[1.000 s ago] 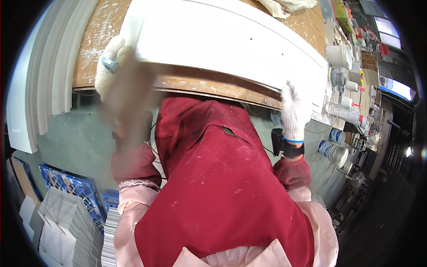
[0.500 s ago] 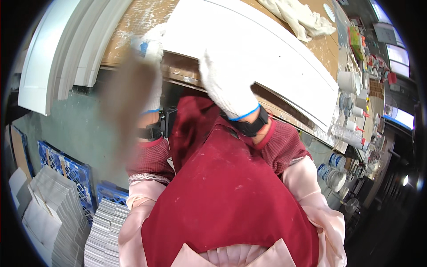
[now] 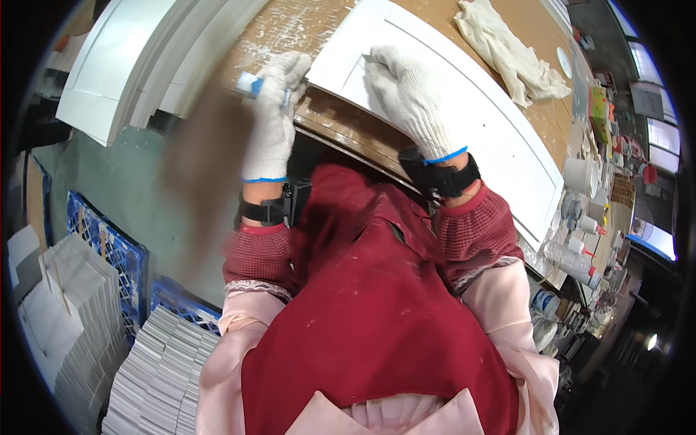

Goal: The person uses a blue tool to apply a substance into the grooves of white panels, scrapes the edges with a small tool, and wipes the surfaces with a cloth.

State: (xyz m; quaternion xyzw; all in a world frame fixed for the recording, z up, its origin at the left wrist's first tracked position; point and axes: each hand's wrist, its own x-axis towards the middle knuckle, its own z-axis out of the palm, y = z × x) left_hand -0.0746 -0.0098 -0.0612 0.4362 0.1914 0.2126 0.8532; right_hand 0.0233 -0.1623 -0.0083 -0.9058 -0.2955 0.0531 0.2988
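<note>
A white shaker-style cabinet door (image 3: 478, 116) lies on the brown, paint-smeared workbench (image 3: 286, 35). My left hand (image 3: 272, 119), in a white knit glove with a blue cuff edge, is at the door's left corner. Its fingers are closed round a small blue-and-white block (image 3: 251, 84), whose exact kind I cannot make out. My right hand (image 3: 415, 98), gloved alike, rests over the door's face near its front edge. Those fingers are curled in, and whatever they may hold is hidden. Black straps circle both wrists.
More white doors (image 3: 119, 61) stand at the left. A cream cloth (image 3: 507, 54) lies on the bench behind the door. Tubs and bottles (image 3: 580, 177) line the right side. Stacked white boards (image 3: 156, 370) and blue crates (image 3: 109, 250) are low left. A brown blur (image 3: 206, 167) hides part of the floor.
The view has shifted, so the bench and door appear lower and farther right. My right hand has moved farther onto the door's face. My left hand still holds the blue-and-white block.
</note>
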